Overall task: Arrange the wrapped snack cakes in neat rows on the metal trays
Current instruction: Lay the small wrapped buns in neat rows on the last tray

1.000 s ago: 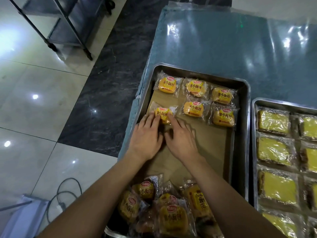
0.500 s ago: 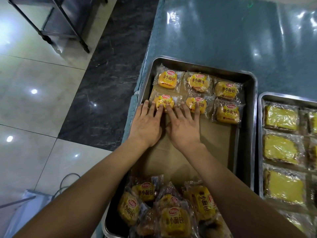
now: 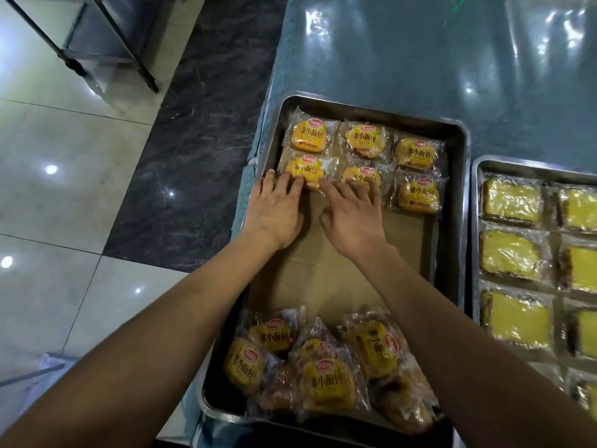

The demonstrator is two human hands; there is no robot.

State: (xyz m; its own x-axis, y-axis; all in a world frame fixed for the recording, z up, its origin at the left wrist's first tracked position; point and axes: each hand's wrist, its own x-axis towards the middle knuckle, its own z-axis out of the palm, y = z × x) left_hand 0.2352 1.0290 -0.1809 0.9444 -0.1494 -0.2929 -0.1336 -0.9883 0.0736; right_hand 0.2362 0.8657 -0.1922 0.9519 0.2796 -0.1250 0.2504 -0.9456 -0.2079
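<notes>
Both hands, the left hand (image 3: 274, 210) and right hand (image 3: 353, 213), flat-fingered, are now pressing the second-row snack cakes (image 3: 307, 171) snug against the first row, finishing it.

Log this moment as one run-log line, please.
stage: second row being squared | left hand: fingers flat on left cake | right hand: fingers on middle cake | loose pile: near end of tray
</notes>
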